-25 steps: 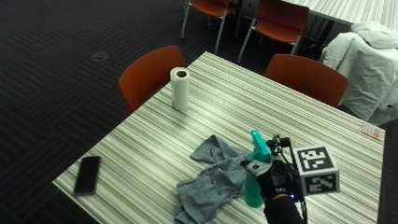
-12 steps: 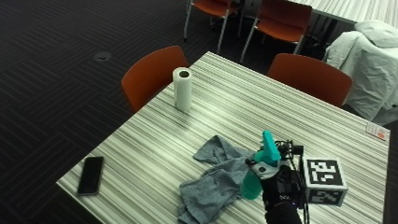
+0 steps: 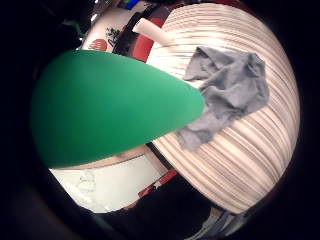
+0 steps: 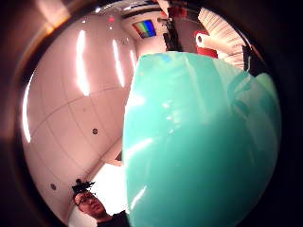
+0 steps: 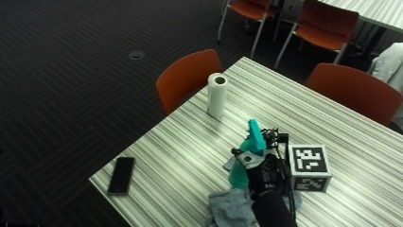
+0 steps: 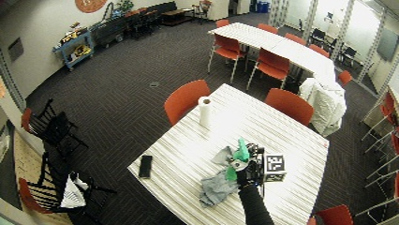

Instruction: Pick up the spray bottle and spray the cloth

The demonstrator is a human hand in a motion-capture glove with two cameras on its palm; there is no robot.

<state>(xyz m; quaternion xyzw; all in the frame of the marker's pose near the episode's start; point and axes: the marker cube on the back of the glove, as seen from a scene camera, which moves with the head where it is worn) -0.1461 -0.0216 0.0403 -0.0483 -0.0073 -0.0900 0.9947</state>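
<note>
Outside view first: the black-gloved right hand (image 5: 263, 174) is wrapped around the teal plastic spray bottle (image 5: 249, 150) and holds it lifted off the striped grey-and-white table (image 5: 189, 142), its nozzle end up and tilted a little away from the person. Just below and beside the hand lies the crumpled grey cloth (image 5: 230, 210), near the table's front edge. From where I stand, an upright white paper towel roll (image 5: 216, 94) sits well beyond the bottle toward the far side, near an orange chair (image 5: 186, 80). A black phone (image 5: 121, 175) lies flat near the table's left corner, well apart from the cloth. Seen from the palm's little-finger side, the bottle's green body fills the near field, with the cloth spread on the stripes past it.
</note>
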